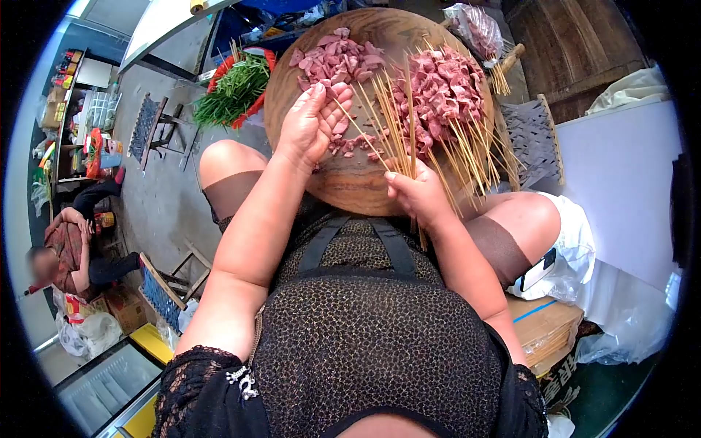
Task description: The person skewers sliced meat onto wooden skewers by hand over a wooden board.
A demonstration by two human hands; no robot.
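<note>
My right hand [420, 191] is closed around a bundle of thin bamboo skewers [394, 135] over the near edge of a round wooden board [350, 186]. One skewer [359, 130] slants out from that hand to the fingers of my left hand [312, 124]. The left palm faces up with its fingers curled; what lies in them is hidden. Beyond it is a pile of raw meat pieces [343, 58], with smaller bits [354, 144] nearer me. To the right sits a heap of skewered meat [445, 87], sticks pointing toward me.
A red-rimmed basket of green vegetables [237, 87] stands left of the board. Bagged skewers [478, 33] lie at the far right, near a woven stool [533, 142]. Another person [69, 248] sits at far left, by shelves [77, 124]. A cardboard box [548, 332] is at my right.
</note>
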